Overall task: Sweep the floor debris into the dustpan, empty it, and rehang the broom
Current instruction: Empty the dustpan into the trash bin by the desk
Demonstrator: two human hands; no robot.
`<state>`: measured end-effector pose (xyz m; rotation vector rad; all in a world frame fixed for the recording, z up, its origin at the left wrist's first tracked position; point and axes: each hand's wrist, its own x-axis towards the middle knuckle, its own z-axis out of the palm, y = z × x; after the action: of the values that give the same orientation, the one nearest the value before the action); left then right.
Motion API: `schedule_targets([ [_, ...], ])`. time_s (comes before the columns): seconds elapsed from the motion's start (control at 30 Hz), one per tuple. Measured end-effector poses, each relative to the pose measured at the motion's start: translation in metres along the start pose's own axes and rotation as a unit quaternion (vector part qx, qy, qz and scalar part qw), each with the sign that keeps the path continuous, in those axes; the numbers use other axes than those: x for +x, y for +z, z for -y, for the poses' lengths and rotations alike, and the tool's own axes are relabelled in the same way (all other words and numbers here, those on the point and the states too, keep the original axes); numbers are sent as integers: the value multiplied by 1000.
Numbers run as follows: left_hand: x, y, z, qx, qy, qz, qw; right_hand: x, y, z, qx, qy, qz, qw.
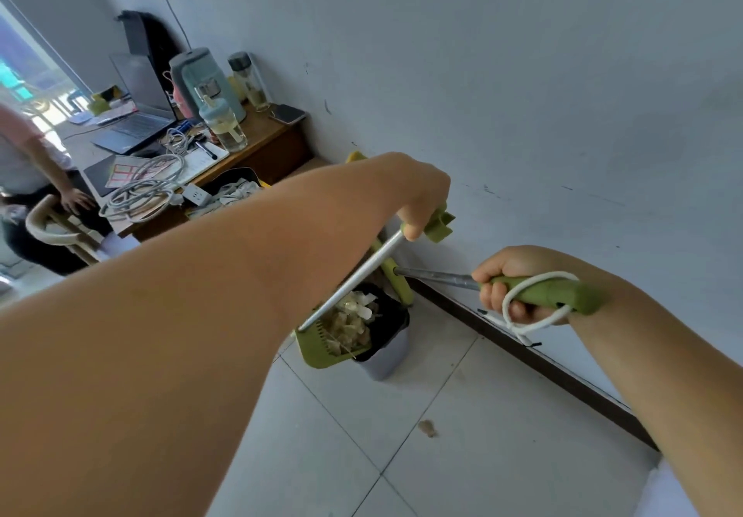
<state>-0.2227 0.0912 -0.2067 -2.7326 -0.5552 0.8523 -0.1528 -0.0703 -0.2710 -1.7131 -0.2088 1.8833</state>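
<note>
Dustpan tipped over bin; both hands on handles.

Left hand (422,199) curls round the top of the dustpan (321,349) handle, pan tilted over the black-lined bin (388,341) by the wall, debris (354,321) showing at its mouth. Right hand (502,289) wraps the green broom handle (542,293), white cord looped round it.

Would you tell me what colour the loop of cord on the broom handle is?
White, on the green broom handle grip; the white cord loop shows in the head view.
</note>
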Motion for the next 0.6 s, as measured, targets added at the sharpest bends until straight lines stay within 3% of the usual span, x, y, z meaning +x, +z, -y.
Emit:
schedule_targets([
  [0.13,-3,-5,3,-13,2,-22,1000,-2,-1,2,14,8,4,1000],
  [0.3,4,14,-5,44,13,13,999,-1,-4,0,5,-7,3,1000],
  [0.6,-3,13,7,7,-8,4,1000,-6,-3,5,16,-11,23,1000],
])
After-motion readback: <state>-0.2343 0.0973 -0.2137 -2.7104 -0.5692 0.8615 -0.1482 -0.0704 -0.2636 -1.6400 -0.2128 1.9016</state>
